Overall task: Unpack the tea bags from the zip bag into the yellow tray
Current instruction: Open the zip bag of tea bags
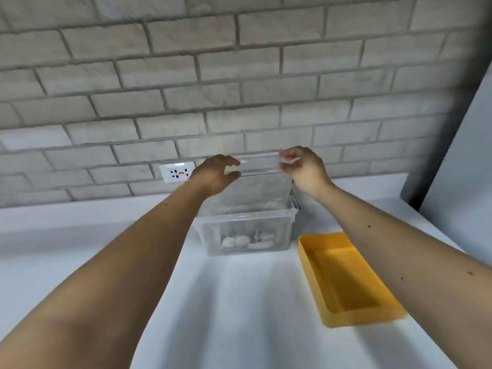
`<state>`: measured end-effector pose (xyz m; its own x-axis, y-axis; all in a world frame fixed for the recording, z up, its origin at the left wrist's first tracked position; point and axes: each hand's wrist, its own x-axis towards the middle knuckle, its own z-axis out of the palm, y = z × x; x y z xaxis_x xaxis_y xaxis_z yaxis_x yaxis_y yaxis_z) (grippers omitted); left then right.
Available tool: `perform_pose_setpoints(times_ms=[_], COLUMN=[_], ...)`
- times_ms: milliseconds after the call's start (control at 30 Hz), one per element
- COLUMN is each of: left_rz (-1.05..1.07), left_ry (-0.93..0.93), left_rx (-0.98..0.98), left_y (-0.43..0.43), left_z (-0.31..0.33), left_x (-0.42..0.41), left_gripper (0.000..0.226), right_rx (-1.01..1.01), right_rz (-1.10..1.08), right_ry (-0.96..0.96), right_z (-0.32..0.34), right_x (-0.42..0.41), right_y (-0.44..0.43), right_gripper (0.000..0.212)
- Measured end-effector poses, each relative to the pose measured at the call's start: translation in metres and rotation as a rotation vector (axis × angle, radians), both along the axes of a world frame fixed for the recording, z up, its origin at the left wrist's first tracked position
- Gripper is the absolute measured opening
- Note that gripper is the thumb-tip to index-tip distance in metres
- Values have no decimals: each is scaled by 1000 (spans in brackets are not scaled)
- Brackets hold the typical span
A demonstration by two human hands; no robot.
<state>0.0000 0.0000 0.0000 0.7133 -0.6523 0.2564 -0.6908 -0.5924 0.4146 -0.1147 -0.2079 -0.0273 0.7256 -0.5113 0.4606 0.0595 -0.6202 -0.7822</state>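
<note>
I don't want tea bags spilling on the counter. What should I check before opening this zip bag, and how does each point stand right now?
1. Left hand holds the zip bag at its top edge: ok.
2. Right hand pinches the other top corner: ok.
3. Zip seal open or closed: cannot tell.
4. Yellow tray upright, nothing in it, beside the clear bin: ok.
5. White pieces low down are inside the bag, not loose in the bin: cannot tell.
</note>
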Motion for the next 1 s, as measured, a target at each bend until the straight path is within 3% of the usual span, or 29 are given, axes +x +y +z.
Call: perform_pose_setpoints(times_ms=[200, 267, 333, 400, 567, 667, 800, 900, 1000], left_rz=[-31, -58, -72, -71, 0, 47, 76, 34, -18], left_ry=[16, -1, -7, -6, 51, -105, -191, -247, -383], left_rx=[174, 178, 144, 104, -28, -78, -256, -418, -543], left_y=[-2, 0, 3, 7, 12, 13, 17, 18, 21], left_z=[-9, -11, -13, -15, -10, 2, 31, 59, 92], left_x=[23, 29, 35, 35, 30, 23, 13, -1, -21], left_gripper=[37, 34, 25, 19, 12, 16, 16, 15, 20], right_rx=[-151, -136, -75, -13, 283, 376, 343, 322, 272], right_rz=[-70, -60, -56, -34, 21, 95, 117, 129, 119], right_ry=[248, 298, 333, 332, 248, 154, 40, -125, -294], right_z=[-9, -10, -12, -15, -13, 3, 41, 72, 102], right_x=[4, 3, 2, 1, 0, -1, -9, -20, -33], right_y=[-7, -9, -10, -8, 1, 5, 9, 12, 17], right_gripper=[27, 26, 11, 15, 10, 13, 22, 9, 14])
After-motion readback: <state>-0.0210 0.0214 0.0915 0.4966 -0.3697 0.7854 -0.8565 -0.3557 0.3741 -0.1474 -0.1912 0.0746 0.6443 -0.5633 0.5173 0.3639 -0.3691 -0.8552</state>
